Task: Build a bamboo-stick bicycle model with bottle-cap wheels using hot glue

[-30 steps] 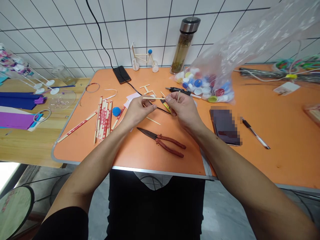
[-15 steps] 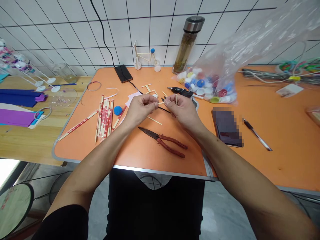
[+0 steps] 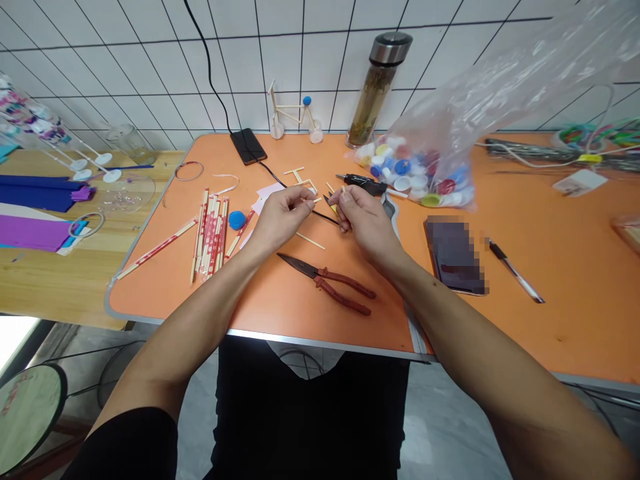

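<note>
My left hand (image 3: 283,215) pinches a short wooden stick (image 3: 317,200), whose pale tip sticks out past the fingertips. In my right hand (image 3: 369,219), thumb and fingers close on another small wooden stick (image 3: 343,190), mostly covered by the fingers. A gap separates the two hands. Below them on the orange table lie long-nose pliers (image 3: 320,275) with red handles. A loose thin stick (image 3: 311,241) rests between the hands and the pliers. Just beyond are a joined stick frame (image 3: 300,179) and a black glue gun (image 3: 364,183).
Paper-wrapped chopsticks (image 3: 210,233) and a blue bottle cap (image 3: 237,221) lie left. Along the wall stand a small stick bicycle (image 3: 295,117) and a tea bottle (image 3: 377,90). A plastic bag of caps (image 3: 415,167), a phone (image 3: 455,255) and a pen (image 3: 515,270) are right.
My right hand has drawn slightly away from the left and turned, widening the gap between the fingertips. My left hand stays nearly in place with its stick.
</note>
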The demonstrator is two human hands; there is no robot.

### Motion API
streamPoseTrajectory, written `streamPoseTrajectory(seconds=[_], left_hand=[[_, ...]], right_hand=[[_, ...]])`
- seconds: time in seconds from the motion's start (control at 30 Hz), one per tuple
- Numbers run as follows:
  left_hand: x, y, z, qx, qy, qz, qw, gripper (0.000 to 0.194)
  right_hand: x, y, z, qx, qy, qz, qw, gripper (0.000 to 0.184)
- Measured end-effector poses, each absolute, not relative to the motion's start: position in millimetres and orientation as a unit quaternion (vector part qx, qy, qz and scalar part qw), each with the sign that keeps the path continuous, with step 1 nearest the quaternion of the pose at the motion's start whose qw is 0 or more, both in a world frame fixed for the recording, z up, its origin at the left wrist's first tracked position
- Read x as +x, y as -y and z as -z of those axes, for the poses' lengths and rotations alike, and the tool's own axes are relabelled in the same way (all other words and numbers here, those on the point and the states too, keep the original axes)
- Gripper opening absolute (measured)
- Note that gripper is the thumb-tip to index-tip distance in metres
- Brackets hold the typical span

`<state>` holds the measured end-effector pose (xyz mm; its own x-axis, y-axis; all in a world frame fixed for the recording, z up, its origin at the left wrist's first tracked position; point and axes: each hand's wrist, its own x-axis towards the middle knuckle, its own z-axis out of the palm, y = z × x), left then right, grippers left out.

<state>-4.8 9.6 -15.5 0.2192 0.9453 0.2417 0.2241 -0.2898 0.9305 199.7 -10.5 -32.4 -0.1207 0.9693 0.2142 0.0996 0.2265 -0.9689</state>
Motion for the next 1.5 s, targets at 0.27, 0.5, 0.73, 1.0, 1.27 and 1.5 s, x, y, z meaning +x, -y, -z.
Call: streamPoseTrajectory(seconds=[0.27, 0.5, 0.73, 1.0, 1.27, 1.5], left_hand=[[-7.1, -9.3, 13.4, 0.651, -0.435, -0.457, 0.422, 0.015], [-8.0, -10.8, 12.7, 0.648, -0.421, -0.466, 0.431, 0.017], [-6.9, -9.1, 10.4, 0.656, -0.428, -0.461, 0.417, 0.017], [-7.7, -8.6, 9.4, 0.666, -0.425, -0.449, 0.417, 0.021], [-7.3, -9.2, 9.7, 0.674, -0.401, -0.446, 0.432, 0.020], [-7.7, -10.8, 10.6, 0.676, -0.401, -0.435, 0.439, 0.021]], right_hand=[[203.3, 10.4, 28.1, -0.468, 0.648, -0.325, 0.506, 0.065], [201.6, 12.7, 29.5, -0.461, 0.679, -0.315, 0.476, 0.060], [196.6, 15.2, 29.7, -0.450, 0.655, -0.380, 0.474, 0.061], [194.1, 16.2, 29.0, -0.440, 0.648, -0.391, 0.483, 0.065], [193.0, 19.4, 26.6, -0.432, 0.641, -0.419, 0.476, 0.068], [194.0, 18.5, 28.8, -0.435, 0.648, -0.411, 0.471, 0.070]])
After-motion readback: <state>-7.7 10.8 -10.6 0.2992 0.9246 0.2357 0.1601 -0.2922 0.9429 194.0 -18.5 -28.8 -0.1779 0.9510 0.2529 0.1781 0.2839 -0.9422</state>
